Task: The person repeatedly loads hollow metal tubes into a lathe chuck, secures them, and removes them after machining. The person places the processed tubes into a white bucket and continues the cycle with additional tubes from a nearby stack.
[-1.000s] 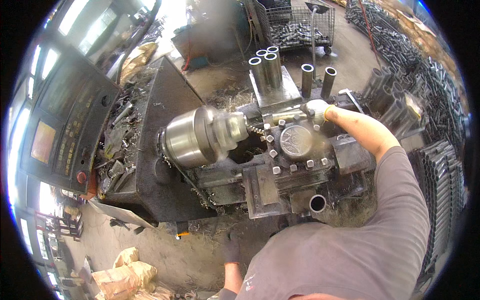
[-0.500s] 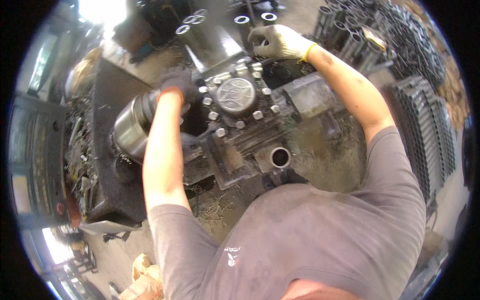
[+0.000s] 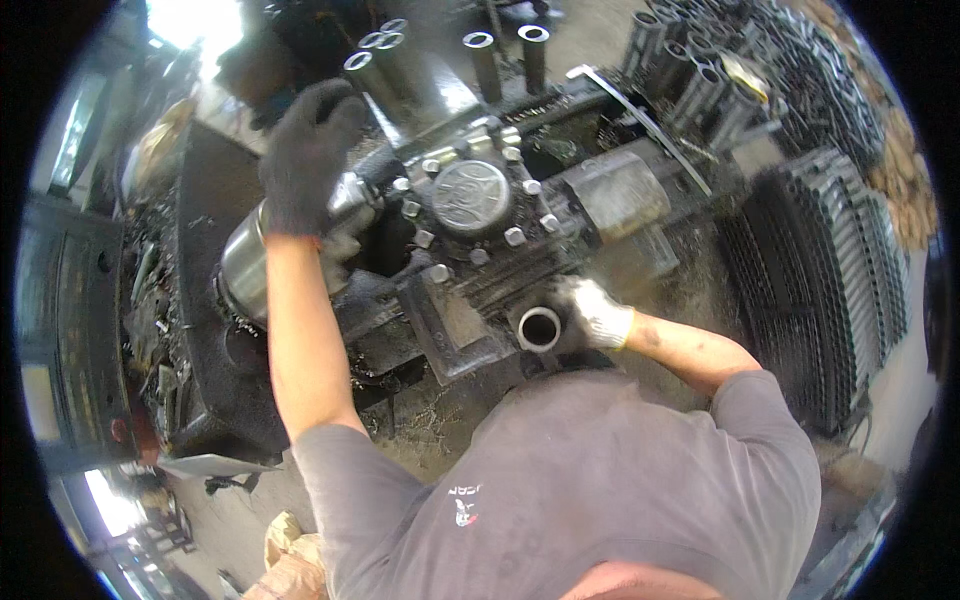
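My left hand [image 3: 312, 160], in a dark glove, is raised over the lathe's shiny round chuck [image 3: 247, 268]. Its fingers are somewhat blurred but look loosely apart, with nothing visible in them. My right hand [image 3: 597, 312], in a white glove, is closed against the side of an upright metal tube [image 3: 540, 330] close to my body; its fingertips are partly hidden. Left of that tube sits the bolted tool post [image 3: 470, 197] with its round cap. A slim silver bar with a short cross end, like a caliper [image 3: 645, 122], lies slantwise across the machine's far right part.
Several cut tubes [image 3: 485, 65] stand upright along the machine's far side. More tubes [image 3: 690, 75] and dark metal pieces are heaped at the far right. A stack of long tubes [image 3: 820, 290] fills the right. Metal shavings lie in the dark tray [image 3: 165, 330] at left.
My right hand has come from the far side back to the near tube, which has shifted slightly left and nearer. The silver bar now shows. My left hand has risen up and left off the machine.
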`<state>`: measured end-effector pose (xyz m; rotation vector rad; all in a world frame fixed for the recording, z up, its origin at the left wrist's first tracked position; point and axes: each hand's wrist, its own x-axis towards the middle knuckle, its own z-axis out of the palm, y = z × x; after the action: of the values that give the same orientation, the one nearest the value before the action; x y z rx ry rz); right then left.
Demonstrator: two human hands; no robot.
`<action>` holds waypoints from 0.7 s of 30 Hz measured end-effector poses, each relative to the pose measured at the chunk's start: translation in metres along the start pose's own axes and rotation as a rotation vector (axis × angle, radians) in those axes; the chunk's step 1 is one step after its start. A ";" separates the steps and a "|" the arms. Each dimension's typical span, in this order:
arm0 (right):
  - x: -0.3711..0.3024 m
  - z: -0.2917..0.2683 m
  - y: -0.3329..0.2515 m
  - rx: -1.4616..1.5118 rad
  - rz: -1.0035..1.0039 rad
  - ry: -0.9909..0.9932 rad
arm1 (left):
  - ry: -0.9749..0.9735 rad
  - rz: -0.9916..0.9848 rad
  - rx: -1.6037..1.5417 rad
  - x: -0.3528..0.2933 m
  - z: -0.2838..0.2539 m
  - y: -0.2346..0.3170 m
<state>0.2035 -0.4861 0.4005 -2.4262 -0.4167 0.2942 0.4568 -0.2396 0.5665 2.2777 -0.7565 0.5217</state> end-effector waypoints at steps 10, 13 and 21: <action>0.073 -0.228 -0.040 -0.609 -0.508 0.540 | 0.043 -0.731 -0.398 -0.304 0.002 -0.009; 0.152 -0.244 -0.039 -0.545 -0.343 0.328 | 0.093 -0.963 -0.362 -0.374 0.018 -0.033; 0.301 -0.159 0.042 -0.689 -0.373 -0.118 | 0.923 -1.353 -0.548 -0.549 0.023 -0.098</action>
<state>0.5399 -0.4965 0.4639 -2.9127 -1.1652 0.1392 0.1110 0.0082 0.2054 1.3041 0.9483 0.4844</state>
